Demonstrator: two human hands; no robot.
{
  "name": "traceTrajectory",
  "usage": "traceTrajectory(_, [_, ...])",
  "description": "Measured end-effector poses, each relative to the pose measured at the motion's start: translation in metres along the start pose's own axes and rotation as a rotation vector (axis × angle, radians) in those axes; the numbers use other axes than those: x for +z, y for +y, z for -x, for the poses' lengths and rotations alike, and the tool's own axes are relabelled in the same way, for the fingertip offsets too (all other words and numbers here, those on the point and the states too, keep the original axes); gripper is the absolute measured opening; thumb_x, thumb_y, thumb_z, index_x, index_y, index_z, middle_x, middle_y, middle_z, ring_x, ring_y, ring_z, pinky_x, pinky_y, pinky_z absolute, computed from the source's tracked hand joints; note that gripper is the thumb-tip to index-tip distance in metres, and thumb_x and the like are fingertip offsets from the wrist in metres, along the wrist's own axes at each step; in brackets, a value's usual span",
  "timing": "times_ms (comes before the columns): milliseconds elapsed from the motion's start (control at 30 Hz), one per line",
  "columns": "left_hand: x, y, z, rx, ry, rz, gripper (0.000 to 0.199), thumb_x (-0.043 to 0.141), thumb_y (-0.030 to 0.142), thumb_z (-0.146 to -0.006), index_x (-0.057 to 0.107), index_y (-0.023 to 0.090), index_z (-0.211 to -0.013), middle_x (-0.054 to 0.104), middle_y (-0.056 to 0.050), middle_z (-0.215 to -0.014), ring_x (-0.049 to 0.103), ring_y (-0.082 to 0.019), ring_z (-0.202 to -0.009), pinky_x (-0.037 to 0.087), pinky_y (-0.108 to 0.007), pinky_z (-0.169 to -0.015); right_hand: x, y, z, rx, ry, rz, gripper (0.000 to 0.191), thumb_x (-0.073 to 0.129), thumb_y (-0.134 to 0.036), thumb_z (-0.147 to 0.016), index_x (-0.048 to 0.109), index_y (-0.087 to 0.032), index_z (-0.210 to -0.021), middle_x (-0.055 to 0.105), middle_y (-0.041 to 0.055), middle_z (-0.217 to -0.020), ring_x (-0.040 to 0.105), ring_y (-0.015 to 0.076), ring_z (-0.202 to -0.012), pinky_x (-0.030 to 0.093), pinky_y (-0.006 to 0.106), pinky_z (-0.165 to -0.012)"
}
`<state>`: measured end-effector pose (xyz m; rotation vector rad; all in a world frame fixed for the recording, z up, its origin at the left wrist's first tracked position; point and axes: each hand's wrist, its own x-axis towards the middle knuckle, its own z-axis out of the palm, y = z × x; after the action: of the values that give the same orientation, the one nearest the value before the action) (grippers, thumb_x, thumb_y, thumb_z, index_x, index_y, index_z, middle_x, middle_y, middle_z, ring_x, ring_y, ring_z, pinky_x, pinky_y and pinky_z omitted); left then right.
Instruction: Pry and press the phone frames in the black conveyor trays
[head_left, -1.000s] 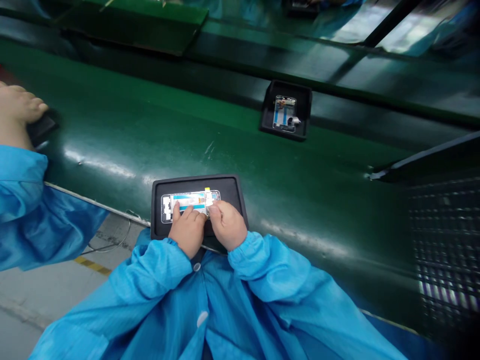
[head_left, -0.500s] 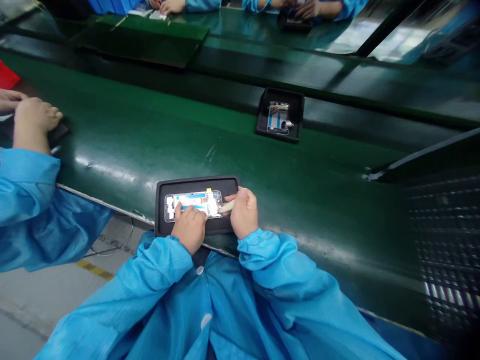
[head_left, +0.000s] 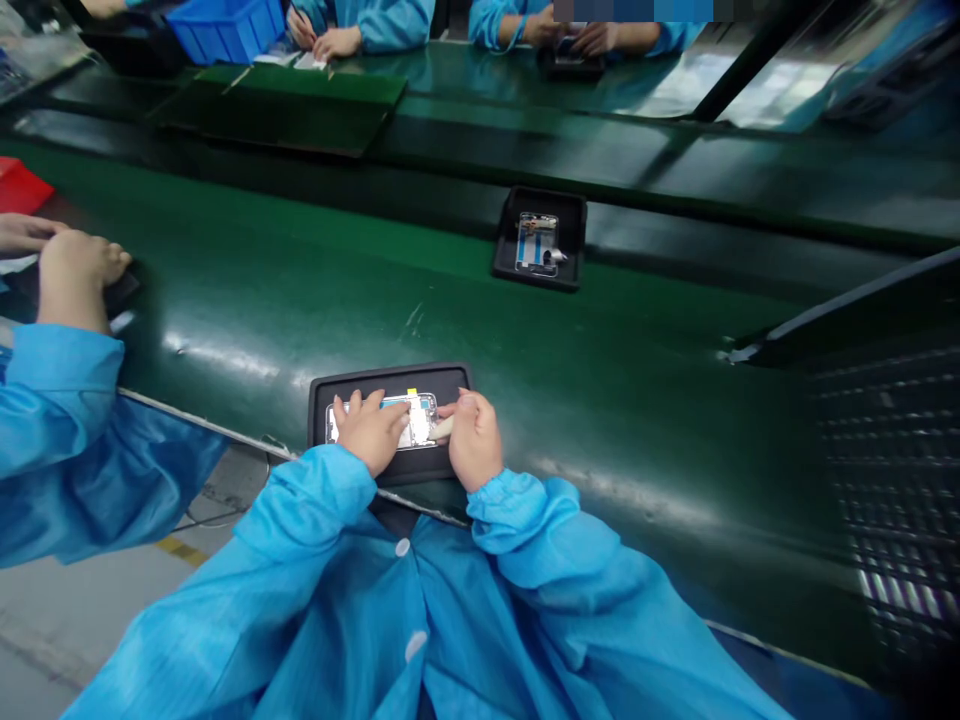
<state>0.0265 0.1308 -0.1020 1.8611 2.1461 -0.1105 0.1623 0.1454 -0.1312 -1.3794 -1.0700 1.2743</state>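
An opened phone [head_left: 421,422] lies flat in a black tray [head_left: 442,464] at the near edge of the bench. Across its left and middle parts rests my left hand [head_left: 369,430], fingers spread and stretched out, hiding much of the phone. My right hand [head_left: 475,438] is closed round a pale, pointed stick-like tool [head_left: 442,429]. The tool's tip is at the phone's right end; whether it touches cannot be made out. A small yellow tab [head_left: 412,392] sticks out at the phone's upper edge.
A second black tray [head_left: 574,240] with another opened phone [head_left: 537,245] stands farther back on the green bench [head_left: 315,290]. At the left are a co-worker's hands [head_left: 79,262] and a red bin [head_left: 22,186]. A metal bar [head_left: 840,310] rises at the right. Co-workers sit opposite.
My left hand has moved from the phone's lower middle farther over it, its fingers now spread wider. The right hand stays at the phone's right end with the tool. The camera view has shifted slightly.
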Motion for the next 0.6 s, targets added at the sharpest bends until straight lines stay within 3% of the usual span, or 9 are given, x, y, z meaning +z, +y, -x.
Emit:
traceTrajectory(233, [-0.01,-0.005,-0.008,-0.005,-0.116,0.061,0.03,0.036,0.039,-0.084,0.063,0.029,-0.093,0.045,-0.002,-0.125,0.031,-0.034,-0.12,0.011,-0.061,-0.099,0.001,0.0,-0.001,0.003,-0.044,0.021,0.042,0.035,-0.051,-0.083,0.047,-0.016,-0.1,0.062,0.001,-0.069,0.056,0.0097,-0.049,0.048,0.022,-0.048])
traceTrajectory(400, [-0.008,-0.008,-0.008,0.048,-0.083,0.033,0.026,0.039,0.029,-0.08,0.064,0.022,-0.08,0.046,-0.004,-0.124,0.031,-0.033,-0.12,0.011,-0.059,-0.101,0.003,0.001,-0.004,-0.023,-0.067,0.08,0.041,0.035,-0.05,-0.084,0.049,-0.017,-0.103,0.063,0.001,-0.072,0.057,0.0106,-0.052,0.048,0.024,-0.054])
traceTrajectory(600, [-0.004,-0.017,-0.002,0.098,-0.047,0.056,0.023,0.045,0.035,-0.082,0.064,0.024,-0.088,0.048,-0.003,-0.123,0.031,-0.032,-0.121,0.012,-0.058,-0.102,0.018,-0.006,-0.006,-0.114,-0.036,0.07,0.038,0.035,-0.048,-0.084,0.049,-0.018,-0.102,0.064,0.0017,-0.073,0.059,0.0114,-0.055,0.048,0.024,-0.055])
